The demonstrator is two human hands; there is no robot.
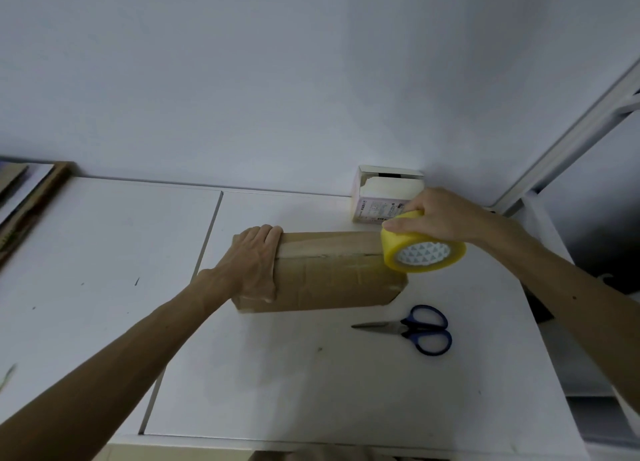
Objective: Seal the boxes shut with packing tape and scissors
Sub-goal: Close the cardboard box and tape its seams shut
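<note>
A brown cardboard box (332,280) lies lengthwise on the white table (277,374), its flaps closed. My left hand (254,263) presses flat on the box's left end, fingers over the top edge. My right hand (440,214) grips a yellow roll of packing tape (420,249) at the box's right end, and a clear strip runs from the roll along the top seam toward my left hand. Blue-handled scissors (415,329) lie shut on the table in front of the box, blades pointing left.
A small white carton (384,197) with an open top stands against the wall behind the tape roll. Flat cardboard pieces (24,200) lean at the far left. A white metal frame (571,141) rises at the right, beyond the table's right edge.
</note>
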